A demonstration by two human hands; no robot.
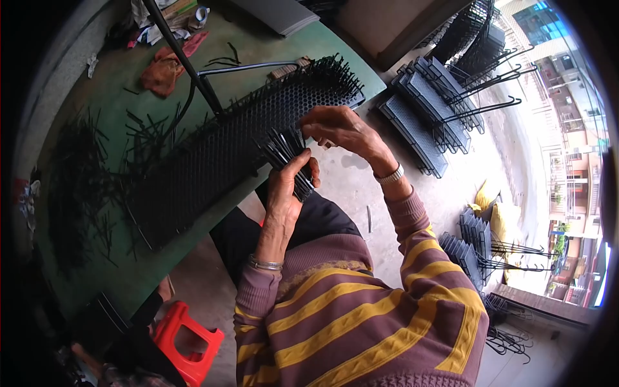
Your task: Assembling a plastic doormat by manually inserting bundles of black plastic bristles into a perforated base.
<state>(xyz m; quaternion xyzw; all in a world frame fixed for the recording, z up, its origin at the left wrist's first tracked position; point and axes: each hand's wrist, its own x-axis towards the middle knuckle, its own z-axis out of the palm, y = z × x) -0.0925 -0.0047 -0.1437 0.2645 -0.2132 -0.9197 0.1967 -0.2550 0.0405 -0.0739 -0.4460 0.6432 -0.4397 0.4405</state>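
My left hand [284, 190] is wrapped round a bundle of thin black strips [278, 149], their ends fanned out above the thumb. Beside the top of that bundle, my right hand [342, 129] has its fingers curled together; whatever they may hold is hidden. A long black perforated panel [187, 171] lies on the green table [103, 284], just beyond my left hand. Short black strips [332, 72] stand thickly at its far right end and along its far edge. A loose heap of similar strips [77, 193] is spread at the left.
A dark pole [184, 61] and a bent metal rod [258, 66] rise across the panel's far side. A reddish cloth [162, 72] lies behind. Below the table is a red stool [187, 342]. Stacked perforated racks with hooked rods [425, 109] stand on the floor at right.
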